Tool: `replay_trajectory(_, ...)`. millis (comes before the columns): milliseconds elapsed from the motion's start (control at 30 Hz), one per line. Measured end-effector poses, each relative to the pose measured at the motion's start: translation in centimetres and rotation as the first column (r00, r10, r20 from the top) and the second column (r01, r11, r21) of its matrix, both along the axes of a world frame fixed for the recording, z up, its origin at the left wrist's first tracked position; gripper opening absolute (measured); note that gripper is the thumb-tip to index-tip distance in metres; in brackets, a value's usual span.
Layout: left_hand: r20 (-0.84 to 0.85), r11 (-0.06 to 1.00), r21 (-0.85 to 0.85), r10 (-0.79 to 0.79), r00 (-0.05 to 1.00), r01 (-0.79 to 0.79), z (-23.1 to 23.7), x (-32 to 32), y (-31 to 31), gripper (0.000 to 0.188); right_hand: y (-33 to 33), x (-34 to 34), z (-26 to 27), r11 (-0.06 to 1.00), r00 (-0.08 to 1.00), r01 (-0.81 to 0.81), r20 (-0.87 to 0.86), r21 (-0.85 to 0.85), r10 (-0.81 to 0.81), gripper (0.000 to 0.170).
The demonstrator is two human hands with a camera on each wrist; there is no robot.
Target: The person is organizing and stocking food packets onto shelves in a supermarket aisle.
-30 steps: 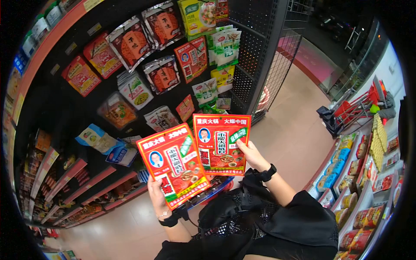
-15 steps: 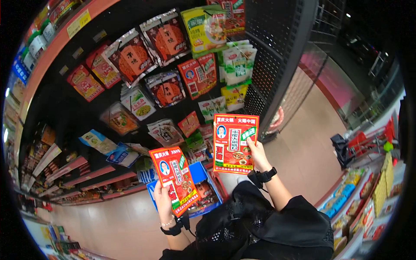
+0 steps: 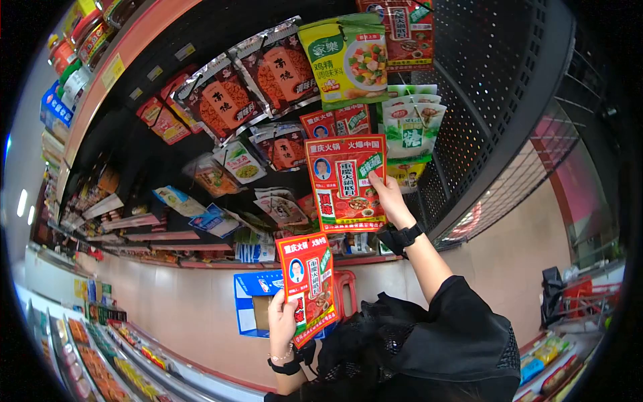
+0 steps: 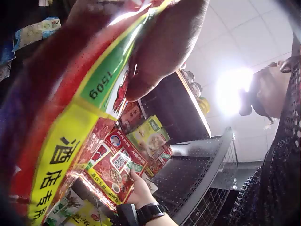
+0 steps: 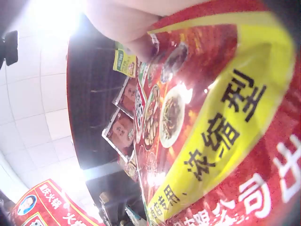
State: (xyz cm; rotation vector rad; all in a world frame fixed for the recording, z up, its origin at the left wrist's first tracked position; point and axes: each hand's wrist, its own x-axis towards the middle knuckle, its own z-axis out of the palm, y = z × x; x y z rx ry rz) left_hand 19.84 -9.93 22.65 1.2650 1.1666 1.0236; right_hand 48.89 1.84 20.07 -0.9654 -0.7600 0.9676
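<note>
In the head view my left hand (image 3: 282, 318) grips a red packet of hot pot seasoning (image 3: 309, 275) by its left edge, thumb across the front. My right hand (image 3: 390, 197) pinches a second red hot pot seasoning packet (image 3: 345, 161) at its right edge, higher up before the hanging rack. This second packet overlaps a matching red packet (image 3: 355, 119) hanging on the rack. Close up in the left wrist view, the left packet (image 4: 70, 141) shows a yellow band and "150g". The right packet (image 5: 225, 127) fills much of the right wrist view.
A yellow-green seasoning bag (image 3: 345, 63) and brown-red packets (image 3: 221, 97) hang around the right packet. A perforated black side panel (image 3: 482, 100) and wire mesh (image 3: 516, 177) stand to the right. Below, a blue box (image 3: 251, 305) and a red stool (image 3: 346, 291) sit on the floor.
The right hand has lifted its packet closer to the hanging packets, while the left packet sits lower and apart from it. The head view has turned, and the rack appears nearer.
</note>
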Motion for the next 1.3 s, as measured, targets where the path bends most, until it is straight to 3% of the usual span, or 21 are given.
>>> replay_trajectory(300, -0.023, 0.996, 0.009, 0.085, 0.996, -0.085, 0.1, 2.4, -0.6, 0.022, 2.0, 0.9, -0.8, 0.989, 0.99, -0.125, 0.049, -0.082, 0.129, 0.024)
replay_trajectory(567, -0.036, 0.995, -0.006, 0.101, 0.994, -0.101, 0.2, 2.9, -0.1, 0.023, 3.4, 1.1, -2.0, 0.999, 0.999, -0.039, 0.02, -0.023, 0.04, 0.024)
replay_trajectory(700, -0.035, 0.994, 0.006, 0.105, 0.994, -0.105, -0.2, 3.7, 0.3, 0.023, 5.3, 2.2, -0.7, 0.971, 0.997, -0.074, -0.018, -0.226, 0.071, 0.023)
replay_trajectory(767, -0.013, 0.992, -0.032, 0.119, 0.993, -0.119, -0.3, 4.0, 0.4, 0.024, 6.6, 2.2, -1.3, 0.987, 1.0, -0.02, 0.009, -0.158, 0.021, 0.023)
replay_trajectory(833, 0.004, 0.994, -0.019, 0.111, 0.994, -0.111, -0.1, 4.1, 0.5, 0.024, 9.8, 2.4, -1.4, 0.984, 0.981, 0.135, 0.124, 0.115, -0.149, 0.027)
replay_trajectory(867, 0.011, 0.996, 0.001, 0.091, 0.996, -0.091, 0.0, 4.1, 0.6, 0.024, 11.8, 4.5, -1.9, 0.98, 0.962, -0.004, 0.267, -0.197, 0.058, 0.03)
replay_trajectory(900, 0.017, 0.997, 0.017, 0.069, 0.998, -0.069, 0.1, 4.1, 0.6, 0.024, 12.9, 4.7, -3.0, 0.981, 0.961, -0.006, 0.271, -0.194, 0.059, 0.03)
replay_trajectory(967, 0.044, 0.994, -0.011, 0.108, 0.993, -0.108, 0.2, 4.1, 0.8, 0.028, 13.7, 4.5, -3.5, 0.986, 0.908, 0.16, 0.398, -0.036, -0.133, 0.034)
replay_trajectory(1033, 0.069, 0.997, -0.027, 0.074, 0.995, -0.072, 0.6, 4.0, 1.4, 0.03, 11.9, 3.7, -4.0, 0.976, 0.907, 0.212, 0.359, 0.056, -0.218, 0.037)
replay_trajectory(1067, 0.182, 0.999, -0.008, 0.047, 0.982, -0.046, 0.7, 4.1, 1.9, 0.029, 10.4, 3.4, -3.6, 0.898, 0.697, 0.366, 0.566, 0.246, -0.439, 0.038)
replay_trajectory(1100, 0.293, 1.0, 0.007, 0.018, 0.956, -0.021, 0.8, 4.2, 2.1, 0.028, 8.6, 3.0, -3.3, 0.776, 0.395, 0.44, 0.678, 0.452, -0.62, 0.04)
replay_trajectory(1167, 0.349, 1.0, 0.009, 0.014, 0.937, -0.018, 0.4, 4.8, 2.9, 0.031, 5.2, 1.9, -3.1, 0.834, 0.465, 0.393, 0.699, 0.388, -0.544, 0.04)
replay_trajectory(1233, 0.379, 1.0, 0.029, -0.009, 0.925, -0.003, 0.6, 5.5, 3.4, 0.032, 3.6, 1.5, -4.4, 0.98, 0.873, 0.146, 0.447, 0.137, -0.193, 0.039)
replay_trajectory(1267, 0.42, 1.0, 0.024, -0.012, 0.907, 0.001, 0.6, 6.4, 4.0, 0.031, 1.7, 1.8, -4.0, 0.974, 0.861, 0.176, 0.458, 0.142, -0.222, 0.039)
replay_trajectory(1300, 0.455, 1.0, 0.019, -0.003, 0.891, -0.006, 0.7, 6.9, 4.3, 0.031, -0.6, 1.7, -3.7, 0.972, 0.976, -0.217, 0.036, 0.091, 0.215, 0.045)
